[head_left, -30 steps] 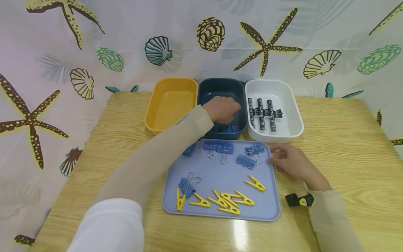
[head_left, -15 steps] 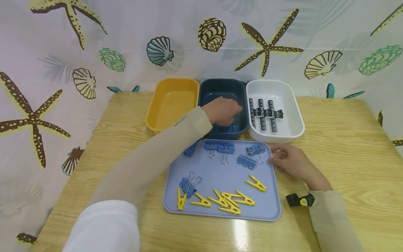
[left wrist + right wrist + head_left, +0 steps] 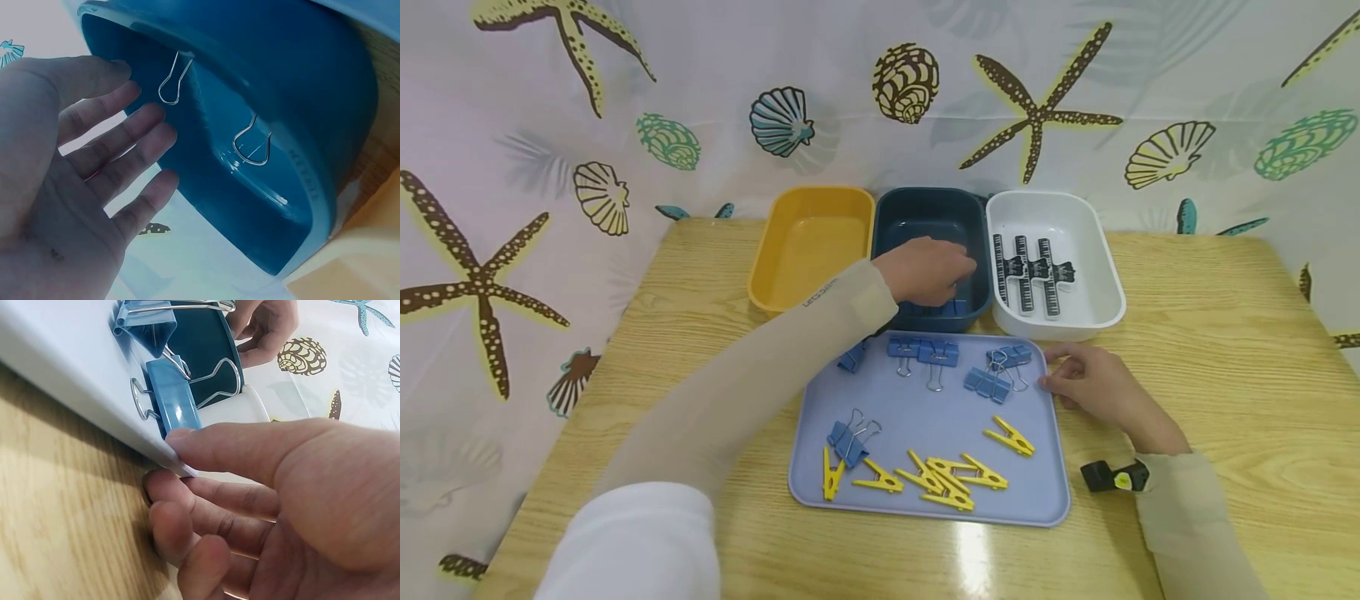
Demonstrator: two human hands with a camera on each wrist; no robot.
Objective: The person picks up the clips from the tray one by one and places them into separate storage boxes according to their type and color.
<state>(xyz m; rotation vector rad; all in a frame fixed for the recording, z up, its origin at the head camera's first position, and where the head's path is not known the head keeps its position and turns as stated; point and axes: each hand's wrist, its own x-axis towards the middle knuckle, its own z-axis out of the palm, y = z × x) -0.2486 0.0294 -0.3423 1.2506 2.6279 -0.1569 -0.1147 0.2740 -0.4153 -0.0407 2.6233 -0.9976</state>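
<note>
My left hand (image 3: 927, 273) hovers over the dark blue bin (image 3: 928, 215). Its fingers are loosely bent with nothing between them, as the left wrist view shows of the hand (image 3: 81, 169). Blue binder clips (image 3: 953, 308) lie in the near end of that bin, partly hidden by the hand. My right hand (image 3: 1101, 387) pinches the right rim of the lavender tray (image 3: 917, 417), thumb on top and fingertips below. Close to that thumb sits a blue binder clip (image 3: 174, 394). More blue binder clips (image 3: 937, 353) and several yellow clothespins (image 3: 947, 482) lie on the tray.
A yellow bin (image 3: 820, 242) stands left of the dark blue one. The white bin (image 3: 1093, 287) on its right holds three black clips (image 3: 1039, 268). All stand on a wooden table (image 3: 1217, 333) before a patterned cloth (image 3: 842, 50).
My left hand has drawn slightly back toward the near side of the dark blue bin, and its fingers have shifted off the clips there. My right hand stays on the tray rim.
</note>
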